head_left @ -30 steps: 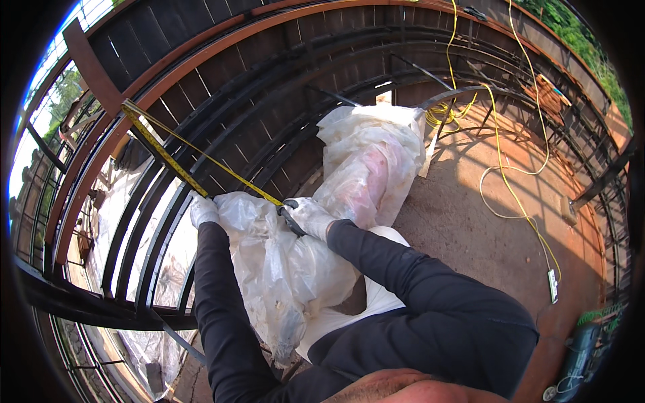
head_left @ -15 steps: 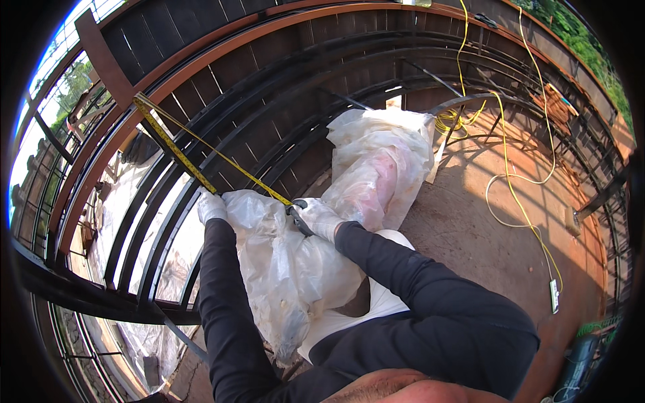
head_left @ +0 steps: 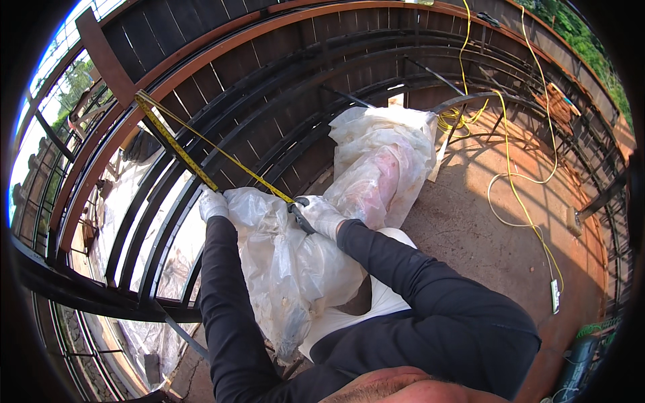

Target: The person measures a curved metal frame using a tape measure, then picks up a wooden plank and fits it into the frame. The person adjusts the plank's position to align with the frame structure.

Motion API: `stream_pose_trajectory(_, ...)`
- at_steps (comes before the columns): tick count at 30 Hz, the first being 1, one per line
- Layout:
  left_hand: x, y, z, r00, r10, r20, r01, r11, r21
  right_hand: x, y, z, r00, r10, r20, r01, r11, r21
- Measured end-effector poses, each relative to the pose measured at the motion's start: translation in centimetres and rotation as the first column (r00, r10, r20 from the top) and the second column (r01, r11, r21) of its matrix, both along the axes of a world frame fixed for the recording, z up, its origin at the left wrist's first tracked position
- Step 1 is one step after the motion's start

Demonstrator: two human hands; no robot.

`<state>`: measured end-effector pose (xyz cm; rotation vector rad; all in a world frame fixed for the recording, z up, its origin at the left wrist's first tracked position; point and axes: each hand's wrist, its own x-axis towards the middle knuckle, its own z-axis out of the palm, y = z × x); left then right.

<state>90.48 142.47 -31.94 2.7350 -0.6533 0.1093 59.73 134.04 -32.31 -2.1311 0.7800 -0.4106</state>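
Both my hands wear white gloves. A yellow tape measure blade [head_left: 176, 148] runs from its dark case up to the left, folds sharply near a brown metal post, and comes back toward my left hand [head_left: 213, 204]. The fingers of that hand are closed on the blade's end, by the black curved bars [head_left: 176, 213]. My right hand [head_left: 320, 215] grips the dark tape measure case [head_left: 301, 216]. Whitish plastic sheeting [head_left: 269, 242] hangs in crumpled folds below and between my hands; a second plastic-wrapped bundle [head_left: 383, 164], pinkish inside, stands just beyond my right hand.
Curved black rails and dark boards [head_left: 269, 94] ring the far side. A yellow cord [head_left: 505, 144] crosses the brown floor [head_left: 457, 215] to a white power strip [head_left: 555, 297]. Coiled yellow cord [head_left: 451, 122] lies behind the bundle. A dark cylinder [head_left: 576, 363] stands lower right.
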Motion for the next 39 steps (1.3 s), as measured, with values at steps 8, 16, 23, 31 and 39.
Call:
stream_pose_trajectory(8,-0.2,0.0,0.0,1.0,-0.004,0.002,0.004,1.0,-0.02,0.2,-0.4,-0.9,1.0,0.012,0.014,-0.012,1.0,-0.017)
stream_pose_trajectory(16,-0.1,-0.1,0.1,0.999,0.01,-0.034,-0.01,1.0,-0.018,0.0,-0.1,-0.3,1.0,-0.012,0.02,0.011,1.0,0.021)
stream_pose_trajectory(23,-0.3,-0.1,0.3,1.0,0.009,-0.015,-0.008,1.0,0.022,-0.1,-0.1,-0.3,0.999,0.015,0.032,-0.015,1.0,-0.011)
stream_pose_trajectory(31,-0.1,0.1,-0.2,1.0,0.005,0.022,-0.005,1.0,-0.018,0.0,0.0,0.1,1.0,0.008,0.016,-0.009,1.0,0.018)
stream_pose_trajectory(39,0.7,0.0,-0.7,1.0,0.021,0.01,-0.021,1.0,-0.019,0.3,-0.3,-1.2,0.998,0.054,0.016,-0.052,0.994,-0.101)
